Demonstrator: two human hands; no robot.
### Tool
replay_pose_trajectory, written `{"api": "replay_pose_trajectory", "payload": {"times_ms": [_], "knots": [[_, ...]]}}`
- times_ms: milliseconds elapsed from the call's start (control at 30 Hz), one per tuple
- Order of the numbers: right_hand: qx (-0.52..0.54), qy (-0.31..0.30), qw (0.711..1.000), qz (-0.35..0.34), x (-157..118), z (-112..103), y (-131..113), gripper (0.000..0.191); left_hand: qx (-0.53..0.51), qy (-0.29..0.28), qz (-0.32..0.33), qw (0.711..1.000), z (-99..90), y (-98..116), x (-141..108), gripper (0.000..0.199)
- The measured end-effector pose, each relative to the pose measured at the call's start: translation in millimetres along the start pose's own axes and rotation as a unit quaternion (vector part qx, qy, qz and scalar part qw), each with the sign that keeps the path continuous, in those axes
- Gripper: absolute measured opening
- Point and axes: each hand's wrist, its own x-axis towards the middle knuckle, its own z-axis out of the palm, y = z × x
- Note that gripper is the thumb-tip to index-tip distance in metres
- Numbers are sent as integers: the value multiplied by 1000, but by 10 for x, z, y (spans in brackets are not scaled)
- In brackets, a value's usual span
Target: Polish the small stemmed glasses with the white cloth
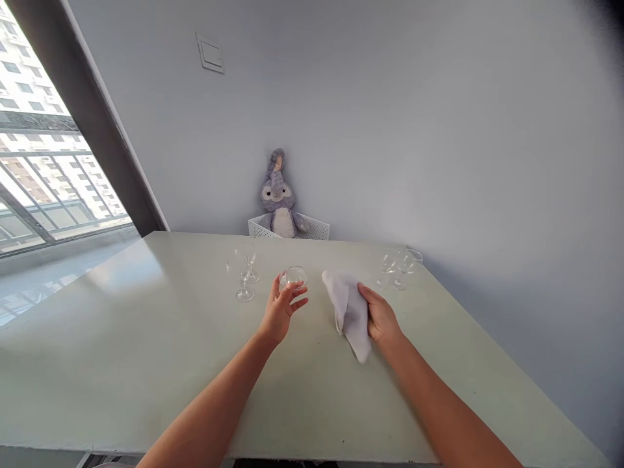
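My left hand (281,308) is closed around a small clear stemmed glass (296,277) over the middle of the table. The glass is tilted, and my fingers hide part of it. To the right, my right hand (381,314) grips a white cloth (350,309), which hangs loosely from the fingers. A gap separates the cloth from the glass. Left of my left hand, clear stemmed glasses (245,294) stand upright on the table. Beyond my right hand, more stemmed glasses (400,283) stand near the table's far right edge.
The pale table (160,338) stretches to a grey wall (414,130). Behind its far edge, a plush rabbit (277,196) sits in a white perforated basket (319,229). A light switch (211,53) is on the wall. At the left is a window (53,156).
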Motion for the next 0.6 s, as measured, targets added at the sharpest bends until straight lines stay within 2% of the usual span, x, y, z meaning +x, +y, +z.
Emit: {"api": "replay_pose_trajectory", "payload": {"times_ms": [67, 133, 200, 300, 400, 600], "knots": [[47, 61, 997, -22, 82, -45, -13, 17, 11, 18, 12, 1000, -5, -12, 12, 53], [66, 83, 994, -35, 120, -67, -19, 17, 17, 22, 27, 999, -15, -29, 26, 58], [71, 83, 994, -19, 109, -66, -19, 19, 20, 21, 40, 999, -25, -49, 37, 60], [59, 51, 997, -11, 45, -61, -12, 24, 26, 18, 49, 998, -31, -71, 39, 61], [28, 35, 998, -35, 16, -104, 1, 29, 38, 6, 50, 998, -16, -72, 19, 63], [-13, 51, 995, -81, 55, -167, 36, 32, 51, -6, 45, 998, 21, -72, -7, 72]]}}
